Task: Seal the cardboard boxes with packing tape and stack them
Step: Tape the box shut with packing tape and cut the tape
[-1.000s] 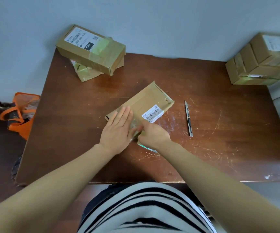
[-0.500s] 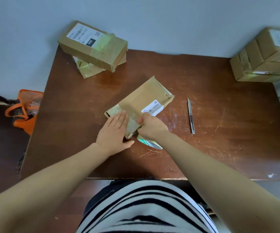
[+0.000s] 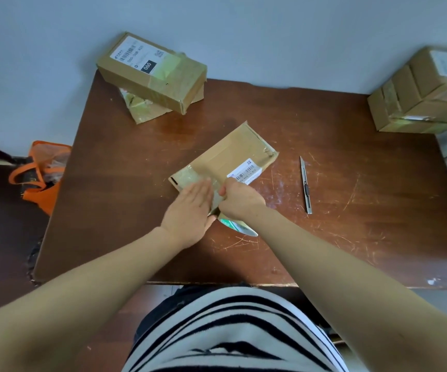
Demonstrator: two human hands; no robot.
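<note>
The right hand [image 3: 241, 200] is curled round a roll of packing tape [image 3: 239, 227] and hides most of it. Only a shiny greenish arc shows below the knuckles. The left hand [image 3: 190, 210] lies flat with its fingers straight and together, pressing on and covering the taped near end of the flat cardboard box [image 3: 233, 157]. The box lies askew on the brown table [image 3: 351, 237] with its barcode label [image 3: 243, 173] facing up. A slim utility knife [image 3: 305, 183] lies right of the box, apart from it. Beyond the box to the left, two taped boxes [image 3: 152, 73] are stacked. Far to its right, another stack [image 3: 426, 98] is blurred and cut off. An orange bag [image 3: 42, 173] sits left of the box, off the table. Both forearms converge on the box.
</note>
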